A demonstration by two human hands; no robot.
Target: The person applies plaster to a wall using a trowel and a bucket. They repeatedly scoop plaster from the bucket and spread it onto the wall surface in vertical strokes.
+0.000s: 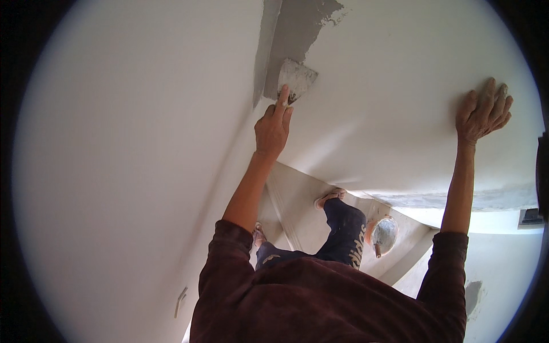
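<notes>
My left hand point(272, 128) is closed around a putty knife, with the index finger stretched along its blade. The knife's wide blade point(298, 78), smeared with whitish filler, lies against the wall at the lower edge of a grey patch point(295, 30) by the corner. The hand hides the handle. Far to the right, my right hand point(484, 114) rests on the white wall point(389, 86), its fingers apart and holding nothing. Pale dust or filler marks its fingertips.
Below on the floor, a round bucket point(374, 224) stands near my feet, with a reddish-brown handle point(377, 250) at its rim. Another white wall point(131, 143) runs close along my left. A dark recessed opening point(530, 217) and a smaller grey patch point(473, 297) show at the right.
</notes>
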